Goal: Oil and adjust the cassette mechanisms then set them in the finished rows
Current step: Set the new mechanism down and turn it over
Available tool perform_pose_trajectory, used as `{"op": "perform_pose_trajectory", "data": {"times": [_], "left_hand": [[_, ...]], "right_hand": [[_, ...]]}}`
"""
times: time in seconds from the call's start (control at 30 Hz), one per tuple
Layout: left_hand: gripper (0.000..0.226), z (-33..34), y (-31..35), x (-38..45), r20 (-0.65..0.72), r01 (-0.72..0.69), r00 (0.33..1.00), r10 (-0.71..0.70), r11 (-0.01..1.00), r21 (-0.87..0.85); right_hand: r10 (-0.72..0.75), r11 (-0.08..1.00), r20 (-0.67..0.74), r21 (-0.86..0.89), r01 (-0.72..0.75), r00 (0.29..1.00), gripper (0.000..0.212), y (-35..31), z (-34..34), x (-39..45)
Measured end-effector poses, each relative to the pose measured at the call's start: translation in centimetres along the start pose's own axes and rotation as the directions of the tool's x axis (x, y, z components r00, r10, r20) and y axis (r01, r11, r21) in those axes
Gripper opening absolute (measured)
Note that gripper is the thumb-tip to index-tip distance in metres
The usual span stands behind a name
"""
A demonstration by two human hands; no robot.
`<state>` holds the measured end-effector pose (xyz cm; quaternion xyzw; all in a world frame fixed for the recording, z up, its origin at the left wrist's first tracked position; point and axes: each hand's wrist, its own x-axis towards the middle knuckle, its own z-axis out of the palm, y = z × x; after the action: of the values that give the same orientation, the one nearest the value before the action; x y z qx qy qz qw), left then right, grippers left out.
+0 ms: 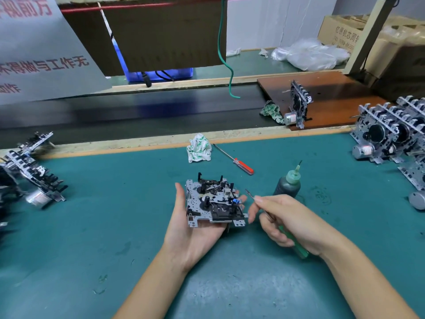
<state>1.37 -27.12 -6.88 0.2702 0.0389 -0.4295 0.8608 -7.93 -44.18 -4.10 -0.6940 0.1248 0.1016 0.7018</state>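
Observation:
A cassette mechanism [213,203], a grey metal plate with black parts and a small blue piece, lies face up on the palm of my left hand [195,233], whose thumb and fingertips curl round its edges. My right hand [287,222] grips a green-handled screwdriver [296,246]; its thin tip points up and left, just right of the mechanism, apart from it. A dark oil bottle [287,185] with a green nozzle stands behind my right hand. Rows of mechanisms stand at the left edge [34,171] and at the right edge [395,134].
A red-handled screwdriver [236,161] and a crumpled white rag [199,148] lie on the green mat [103,226] behind the mechanism. One mechanism [297,104] stands on a brown board [326,93] next to a green rag. A black conveyor belt [138,111] runs across behind.

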Motion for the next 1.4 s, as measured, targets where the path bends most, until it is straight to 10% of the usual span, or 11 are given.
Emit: {"op": "perform_pose_trajectory", "data": {"times": [0.13,0.23,0.37,0.43,0.5,0.6,0.7,0.87,1.17,1.4], "left_hand": [[0.080,0.2,-0.1,-0.1,0.033,0.007,0.999,-0.006,0.999,-0.051],[0.077,0.1,0.0,-0.1,0.043,-0.001,0.999,0.004,0.998,-0.056],[0.062,-0.1,0.1,0.1,0.024,-0.022,0.999,0.024,0.998,-0.066],[0.058,-0.3,0.2,0.1,0.004,-0.019,1.000,0.020,0.998,-0.060],[0.057,-0.3,0.3,0.1,-0.015,-0.013,1.000,0.012,0.998,-0.053],[0.063,-0.2,0.3,0.0,-0.016,0.024,1.000,-0.025,0.998,-0.058],[0.074,0.0,0.2,-0.1,-0.007,0.070,0.998,-0.070,0.996,-0.047],[0.079,0.1,0.2,-0.1,-0.029,0.139,0.990,-0.138,0.990,0.029],[0.073,-0.3,0.4,0.2,-0.031,0.143,0.989,-0.141,0.987,0.077],[0.079,-0.6,0.4,0.4,-0.029,0.137,0.990,-0.135,0.987,0.089]], "right_hand": [[-0.033,0.991,-0.169,-0.134,0.011,0.985,0.038,0.6,0.4,0.7],[-0.273,0.830,-0.311,-0.555,0.059,0.911,0.028,1.2,0.8,1.1],[-0.868,0.351,-0.200,-0.894,0.278,0.454,0.023,1.1,1.3,0.6],[-0.937,0.345,-0.301,-0.878,0.333,0.177,0.016,1.0,1.4,0.5],[-0.830,0.544,-0.552,-0.773,0.326,0.076,0.024,0.9,1.2,0.6],[-0.443,0.896,-0.803,-0.397,0.196,0.399,0.065,1.0,0.3,1.1],[-0.157,0.971,-0.745,-0.235,-0.035,0.649,0.046,1.6,-0.4,1.7],[-0.347,0.921,-0.640,-0.372,0.119,0.686,0.022,1.4,0.4,1.4],[-0.304,0.867,-0.608,0.142,0.478,0.733,0.023,-0.1,-0.6,0.6],[-0.120,0.713,-0.588,0.510,0.481,0.800,0.031,-0.2,0.1,0.9]]}}
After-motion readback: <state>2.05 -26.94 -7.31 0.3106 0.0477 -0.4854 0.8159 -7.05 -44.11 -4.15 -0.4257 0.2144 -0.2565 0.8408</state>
